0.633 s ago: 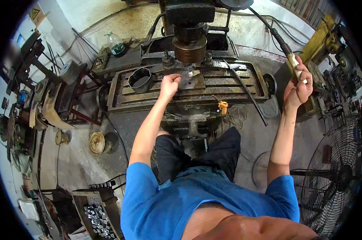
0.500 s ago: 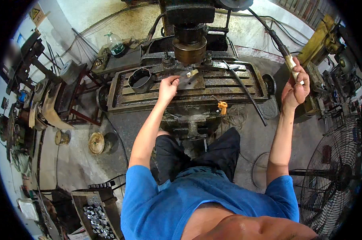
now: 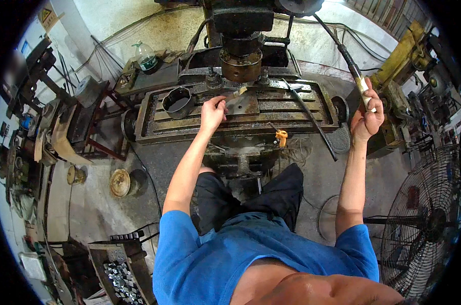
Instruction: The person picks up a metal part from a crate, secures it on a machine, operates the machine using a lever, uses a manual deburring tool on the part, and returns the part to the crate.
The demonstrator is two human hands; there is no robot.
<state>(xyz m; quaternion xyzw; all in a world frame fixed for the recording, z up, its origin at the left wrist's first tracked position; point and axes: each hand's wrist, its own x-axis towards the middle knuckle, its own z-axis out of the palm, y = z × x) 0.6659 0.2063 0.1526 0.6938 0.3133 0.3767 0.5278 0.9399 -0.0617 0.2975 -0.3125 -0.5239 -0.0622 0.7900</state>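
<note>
Brush [image 3: 234,93] lies pinched in the closed left hand [image 3: 212,113] at 12 o'clock on the machine table [image 3: 154,122], bristles beside the flat metal plate [image 3: 243,104] under the spindle, while the right hand [image 3: 365,118] at 2 o'clock wraps the feed lever [image 3: 353,71], steadying it.

Workshop interior, cluttered and soiled. Concrete floor [image 3: 93,203] grey, stained and patchy, with a round metal disc [image 3: 120,182] lying left of the machine base. Rear wall [image 3: 113,20] pale, streaked with rust and grime, cables running across it. Plastic bottle [image 3: 147,57] standing on a bench at the rear left. Dark metal racks and stands [image 3: 62,107] along the left side. Crate of small metal parts [image 3: 119,277] at the lower left. Large pedestal fan [image 3: 426,223] with wire guard at the lower right. Yellow equipment [image 3: 401,56] at the upper right. Daylight bright at the rear, dimmer toward the sides.
</note>
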